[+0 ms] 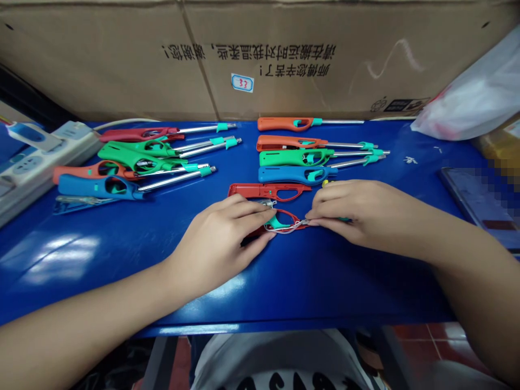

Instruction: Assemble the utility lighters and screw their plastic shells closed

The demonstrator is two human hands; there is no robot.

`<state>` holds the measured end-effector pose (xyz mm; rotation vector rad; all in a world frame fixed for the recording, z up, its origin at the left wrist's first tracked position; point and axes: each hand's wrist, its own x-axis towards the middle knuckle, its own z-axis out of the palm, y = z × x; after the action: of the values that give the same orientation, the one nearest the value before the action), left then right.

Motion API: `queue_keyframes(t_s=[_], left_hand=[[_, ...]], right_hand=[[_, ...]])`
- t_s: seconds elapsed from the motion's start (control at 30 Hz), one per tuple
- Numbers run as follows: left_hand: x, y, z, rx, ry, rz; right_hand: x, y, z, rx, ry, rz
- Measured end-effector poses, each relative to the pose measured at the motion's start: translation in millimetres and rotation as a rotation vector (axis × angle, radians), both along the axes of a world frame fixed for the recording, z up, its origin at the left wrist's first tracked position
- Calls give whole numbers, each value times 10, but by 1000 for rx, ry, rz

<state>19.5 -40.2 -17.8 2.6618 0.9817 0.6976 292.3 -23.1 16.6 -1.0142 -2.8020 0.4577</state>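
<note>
My left hand (221,238) lies on the blue table (122,254), fingers closed over the handle end of a red lighter half (284,221) with a teal trigger and thin wires. My right hand (349,211) pinches the metal tube end of the same part from the right. Just behind them lies an empty red lighter shell (264,190).
Finished long-nose lighters lie in two groups: a pile at the left (134,162) and a neat row at centre back (309,149). A white power strip (36,162) sits far left, a cardboard box (260,54) stands behind, a plastic bag (475,97) lies at the right.
</note>
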Motion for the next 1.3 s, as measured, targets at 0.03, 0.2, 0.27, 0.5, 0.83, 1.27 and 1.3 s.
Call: queue_keyframes(t_s=[0.03,0.2,0.27,0.5,0.83,1.27,1.3], left_hand=[[0,0,1,-1,-1,-2],[7,-4,0,1,-2,0],[8,-6,-4,-2,-12,5],[0,-24,16,-75,-14,60],[-8,-23,28,-104,-27,10],[-15,-42,57,-52,-14,-41],[-10,-44,59,-50,-26,-42]], right_hand=[[-9,-2,-2,7,2,-4],[-26,-17,6,18,-24,-9],[-20,-25,14,13,-29,-32],[-68,-70,22,-29,86,-147],[-214,-115,-92,-147,133,-19],[-181,-117,-48,-185,111,27],[-187,-116,-47,-179,124,24]])
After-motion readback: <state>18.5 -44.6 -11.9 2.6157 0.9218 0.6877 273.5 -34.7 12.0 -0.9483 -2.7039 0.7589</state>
